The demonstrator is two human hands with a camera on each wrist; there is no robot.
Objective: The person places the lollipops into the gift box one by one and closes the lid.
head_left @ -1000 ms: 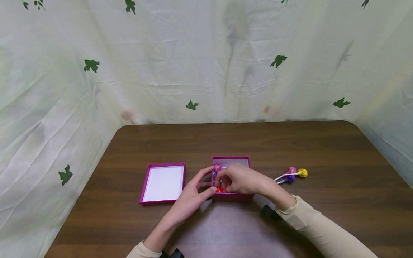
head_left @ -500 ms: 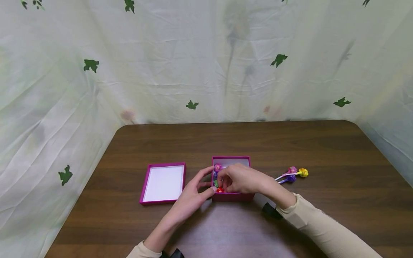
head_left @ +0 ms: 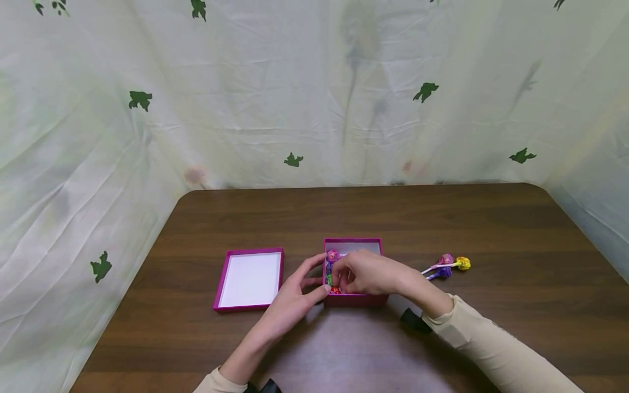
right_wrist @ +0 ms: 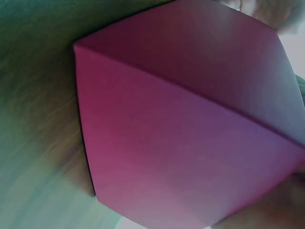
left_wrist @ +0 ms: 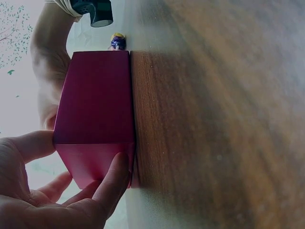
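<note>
Dark wood surface [head_left: 344,213], leaf-print curtain [head_left: 295,98] behind. Magenta box [head_left: 351,244] sat centre-near; left hand [head_left: 295,295] relaxed against its left wall, right hand [head_left: 366,273] curled inside, grip unclear.

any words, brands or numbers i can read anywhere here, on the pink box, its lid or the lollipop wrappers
None can be read.
Pink box: plain walls, no print in any view.
Lid: plain white inside, no text.
Lollipops on the table: wrappers show coloured patterns, too small to read.
Lollipops in the box: too small, and partly hidden by the right hand.
Backdrop cloth: green leaf shapes only.
</note>
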